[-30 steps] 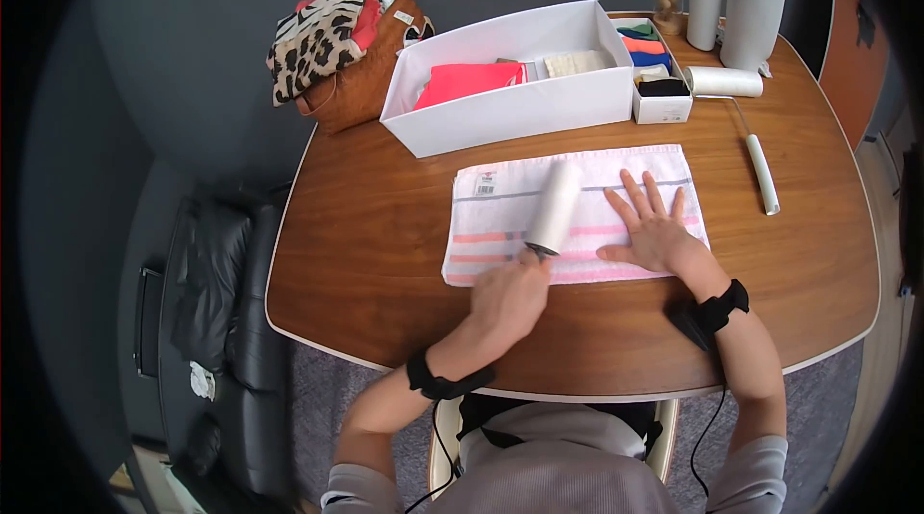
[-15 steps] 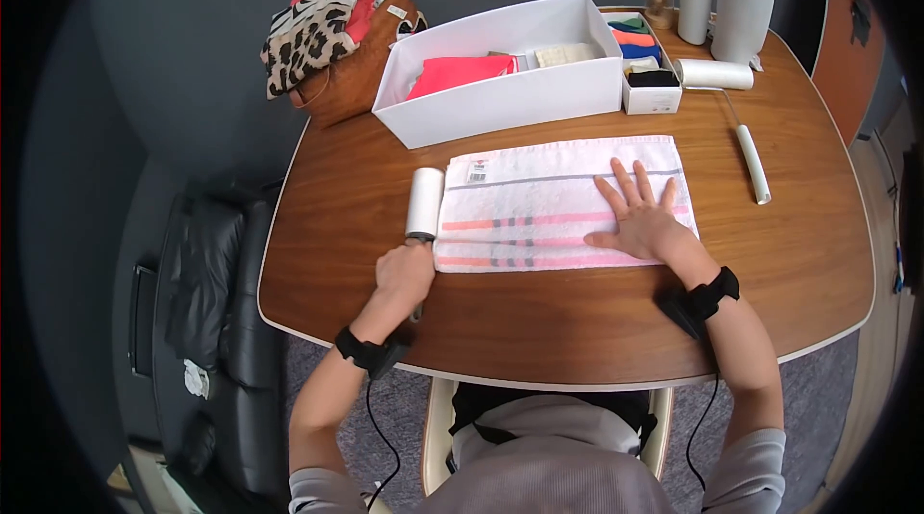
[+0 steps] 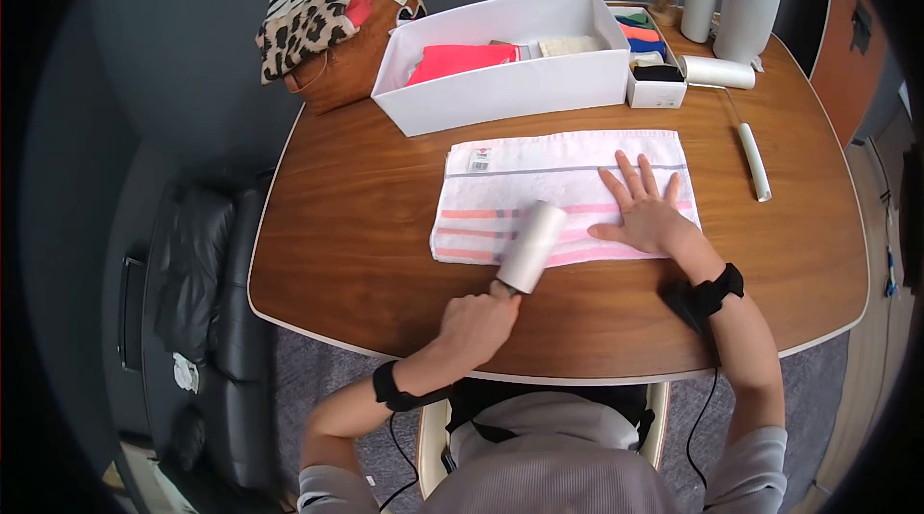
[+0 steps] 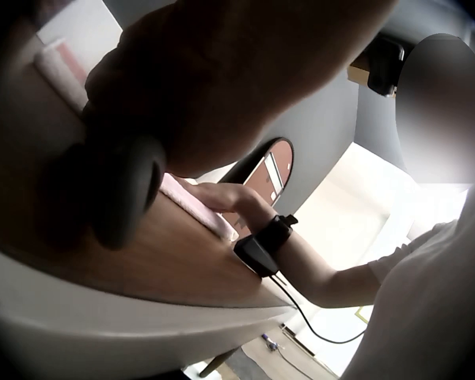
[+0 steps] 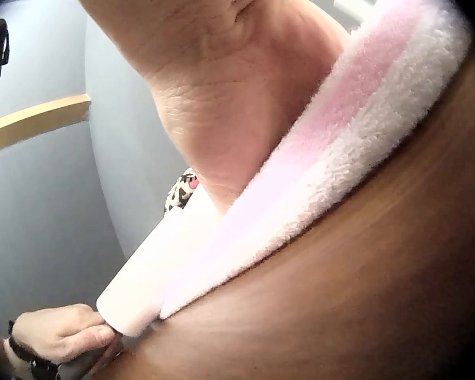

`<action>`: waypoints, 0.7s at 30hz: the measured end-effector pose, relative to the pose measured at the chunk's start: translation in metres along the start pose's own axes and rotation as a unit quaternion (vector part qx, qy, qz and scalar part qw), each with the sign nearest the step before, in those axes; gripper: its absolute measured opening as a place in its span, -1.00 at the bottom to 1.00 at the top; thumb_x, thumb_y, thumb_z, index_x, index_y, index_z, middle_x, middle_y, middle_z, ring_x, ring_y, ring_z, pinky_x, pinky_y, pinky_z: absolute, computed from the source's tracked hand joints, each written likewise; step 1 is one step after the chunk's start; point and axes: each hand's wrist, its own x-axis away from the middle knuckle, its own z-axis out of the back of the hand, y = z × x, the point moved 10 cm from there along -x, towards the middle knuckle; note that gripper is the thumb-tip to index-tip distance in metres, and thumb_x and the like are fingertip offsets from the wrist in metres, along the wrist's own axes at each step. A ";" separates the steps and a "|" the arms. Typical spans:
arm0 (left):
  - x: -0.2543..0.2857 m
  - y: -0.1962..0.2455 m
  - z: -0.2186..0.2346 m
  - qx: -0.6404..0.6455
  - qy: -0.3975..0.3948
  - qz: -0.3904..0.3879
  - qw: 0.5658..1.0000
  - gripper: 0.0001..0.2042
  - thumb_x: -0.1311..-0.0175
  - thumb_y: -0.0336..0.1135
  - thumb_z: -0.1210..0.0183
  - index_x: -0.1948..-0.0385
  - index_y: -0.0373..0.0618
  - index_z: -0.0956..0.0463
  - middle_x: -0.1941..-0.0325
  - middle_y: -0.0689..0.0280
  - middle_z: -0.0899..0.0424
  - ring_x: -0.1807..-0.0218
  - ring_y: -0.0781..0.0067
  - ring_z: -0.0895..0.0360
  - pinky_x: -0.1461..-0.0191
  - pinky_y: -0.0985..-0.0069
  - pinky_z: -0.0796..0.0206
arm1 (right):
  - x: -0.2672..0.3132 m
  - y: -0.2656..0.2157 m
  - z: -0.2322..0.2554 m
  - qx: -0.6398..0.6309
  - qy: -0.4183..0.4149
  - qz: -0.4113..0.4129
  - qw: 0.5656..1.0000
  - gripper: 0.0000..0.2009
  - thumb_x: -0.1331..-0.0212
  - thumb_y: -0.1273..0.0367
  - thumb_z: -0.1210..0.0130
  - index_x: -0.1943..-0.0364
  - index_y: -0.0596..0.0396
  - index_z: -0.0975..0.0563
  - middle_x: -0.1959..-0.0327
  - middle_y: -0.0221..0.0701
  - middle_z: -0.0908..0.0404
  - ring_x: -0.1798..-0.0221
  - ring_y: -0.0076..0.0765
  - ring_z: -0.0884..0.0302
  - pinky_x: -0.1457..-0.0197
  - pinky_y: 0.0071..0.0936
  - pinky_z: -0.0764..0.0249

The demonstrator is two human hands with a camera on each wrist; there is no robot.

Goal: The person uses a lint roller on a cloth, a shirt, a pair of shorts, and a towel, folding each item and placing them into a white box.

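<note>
A white terry towel (image 3: 539, 189) with pink, orange and grey stripes lies folded flat on the table, a barcode label near its far left corner. My left hand (image 3: 478, 329) grips the handle of a lint roller (image 3: 532, 249), whose white, slightly blurred cylinder overlaps the towel's near edge. In the left wrist view the dark end of the handle (image 4: 131, 190) pokes out below the shadowed hand. My right hand (image 3: 647, 216) presses palm down on the towel's right part, fingers straight and spread. The right wrist view has the roller (image 5: 138, 281) at the towel's edge.
Behind the towel stands a long white box (image 3: 500, 95) holding a pink cloth and others. To its right are a small box (image 3: 657, 95) of folded cloths and a second roller (image 3: 717, 71) with a white handle. A brown bag (image 3: 346, 71) piled with patterned clothes sits back left.
My left hand took the lint roller off the towel to its left side, then brought it back right over the near edge. My right hand has stayed on the towel.
</note>
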 end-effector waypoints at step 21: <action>0.022 -0.075 0.075 -0.061 0.124 0.135 0.981 -0.71 -0.26 -0.25 0.18 0.50 -0.28 -0.39 0.63 0.02 -0.53 0.55 -0.02 -0.51 0.48 0.15 -0.35 | 0.001 0.000 0.000 -0.014 -0.003 0.003 1.000 -0.14 0.03 -0.28 0.25 -0.32 -0.17 0.14 -0.39 -0.30 0.45 -0.41 -0.03 0.61 -0.22 0.37 0.49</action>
